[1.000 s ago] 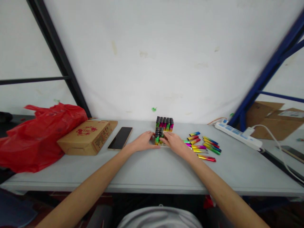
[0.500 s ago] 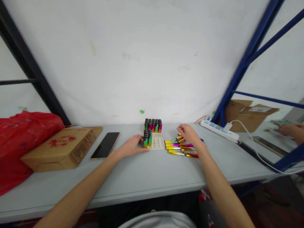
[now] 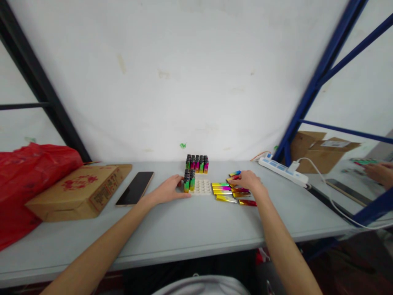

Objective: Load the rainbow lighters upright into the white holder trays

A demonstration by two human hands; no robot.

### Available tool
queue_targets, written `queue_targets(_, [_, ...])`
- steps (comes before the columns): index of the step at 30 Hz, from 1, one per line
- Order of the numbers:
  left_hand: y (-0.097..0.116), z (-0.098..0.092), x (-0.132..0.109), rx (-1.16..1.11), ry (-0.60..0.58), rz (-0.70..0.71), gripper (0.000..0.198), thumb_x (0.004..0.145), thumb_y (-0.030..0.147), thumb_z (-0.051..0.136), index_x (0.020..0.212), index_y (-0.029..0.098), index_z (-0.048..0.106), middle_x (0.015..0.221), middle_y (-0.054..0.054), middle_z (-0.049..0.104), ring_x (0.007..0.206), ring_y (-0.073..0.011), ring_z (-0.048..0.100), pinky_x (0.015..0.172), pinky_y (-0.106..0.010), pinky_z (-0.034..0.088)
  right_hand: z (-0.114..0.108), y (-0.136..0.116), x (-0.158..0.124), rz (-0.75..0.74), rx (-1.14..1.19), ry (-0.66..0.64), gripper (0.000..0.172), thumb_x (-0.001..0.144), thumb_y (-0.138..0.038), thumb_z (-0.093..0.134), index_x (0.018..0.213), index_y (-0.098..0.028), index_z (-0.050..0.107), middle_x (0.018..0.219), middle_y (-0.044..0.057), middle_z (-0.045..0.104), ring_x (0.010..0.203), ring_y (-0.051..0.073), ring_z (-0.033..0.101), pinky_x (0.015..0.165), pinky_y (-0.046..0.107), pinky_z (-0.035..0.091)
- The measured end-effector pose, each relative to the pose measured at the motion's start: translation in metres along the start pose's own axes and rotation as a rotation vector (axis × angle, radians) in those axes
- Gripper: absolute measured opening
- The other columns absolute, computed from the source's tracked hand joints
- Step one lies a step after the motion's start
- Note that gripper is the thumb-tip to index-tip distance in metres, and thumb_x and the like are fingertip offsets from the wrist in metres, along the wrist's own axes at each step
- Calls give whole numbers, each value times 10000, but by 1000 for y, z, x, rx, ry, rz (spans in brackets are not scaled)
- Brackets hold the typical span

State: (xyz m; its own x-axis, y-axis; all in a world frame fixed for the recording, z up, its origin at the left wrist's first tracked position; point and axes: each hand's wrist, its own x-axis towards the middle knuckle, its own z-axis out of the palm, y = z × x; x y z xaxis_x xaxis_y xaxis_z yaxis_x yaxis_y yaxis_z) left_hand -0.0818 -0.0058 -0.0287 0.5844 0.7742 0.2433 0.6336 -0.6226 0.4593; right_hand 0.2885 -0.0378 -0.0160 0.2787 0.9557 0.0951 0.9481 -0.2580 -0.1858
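Note:
My left hand [image 3: 172, 188] rests on the table with thumb and fingers apart, at the left side of a white tray with round holes [image 3: 202, 187]. Several green-yellow lighters [image 3: 189, 180] stand upright in the tray's left part. Behind it, a block of upright lighters [image 3: 197, 164] with black tops shows green and pink bodies. Right of the tray, shiny yellow, purple and red lighters [image 3: 225, 191] lie flat in a loose pile. My right hand [image 3: 247, 180] is over the back of this pile, its fingers at a red-and-gold lighter; whether it grips it is unclear.
A black phone [image 3: 135, 188], a cardboard box [image 3: 76, 188] and a red bag [image 3: 39, 168] are on the left. To the right are a white power strip [image 3: 282, 171] with a cable and an open carton [image 3: 321, 151]. Another person's hand [image 3: 379, 171] shows at the far right.
My right hand has moved down and slightly right onto the lying lighters, and a blue-yellow lighter now shows behind it. My left hand has stayed beside the tray.

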Motion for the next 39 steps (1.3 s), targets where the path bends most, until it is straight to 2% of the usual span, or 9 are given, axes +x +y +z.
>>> queue_targets(4, [1,0,0,1,7,-4,574,691,690,745,956,188,659,946,-80,673,850,-272,633,764,-366,512,2,-1,-1,19,53,47,606,684,-715,745,935,-166,690,969,184,737,900,320,697,739,384,494])
queue_targets(10, [1,1,0,33,5,24,582,711,700,730,956,178,652,943,-91,667,850,-277,631,764,-370,503,-4,-12,0,-172,395,196,253,868,-334,657,1079,-205,602,770,32,706,738,205,667,715,310,472])
queue_targets(13, [0,2,0,17,10,22,583,710,692,736,974,178,659,957,-93,671,864,-283,638,772,-373,504,-5,-27,-2,-279,767,212,400,853,-430,667,1177,-221,562,818,15,703,735,204,694,727,334,520])
queue_targets(16, [1,2,0,7,10,15,595,695,698,744,974,179,664,966,-92,675,876,-282,638,787,-372,507,-2,-48,-9,-272,1198,69,638,737,-562,768,1226,-238,516,908,15,691,689,199,712,687,359,572])
queue_targets(18, [1,2,-1,4,5,7,607,694,705,742,987,179,663,971,-90,676,877,-277,638,790,-369,508,1,-62,-15,-290,1346,-58,653,678,-592,816,1148,-225,550,934,17,672,684,193,710,709,381,595])
queue_targets(22, [2,2,-1,-4,5,16,618,702,702,741,1015,176,661,979,-91,678,881,-275,639,779,-361,508,6,-85,-29,-406,1325,-228,473,792,-665,690,890,-221,557,788,-6,617,695,177,648,711,365,595])
queue_targets(27, [2,2,-2,9,-2,33,617,722,712,724,1018,175,657,982,-91,677,889,-274,634,793,-357,502,18,-104,-39,-425,1304,-351,422,901,-686,512,909,-268,453,650,-73,507,463,110,415,455,247,396])
queue_targets(34, [2,1,-1,27,-18,28,619,730,707,726,1021,166,647,984,-96,665,875,-273,628,777,-360,497,23,-116,-43,-495,904,112,486,940,-644,465,704,-219,464,632,-40,444,626,141,429,577,259,305])
queue_targets(39, [0,2,0,30,-15,40,609,740,693,725,1027,160,650,970,-97,665,868,-275,625,773,-367,491,21,-117,-46,-443,829,145,551,932,-631,451,578,-217,365,563,-47,315,564,116,336,551,271,221])
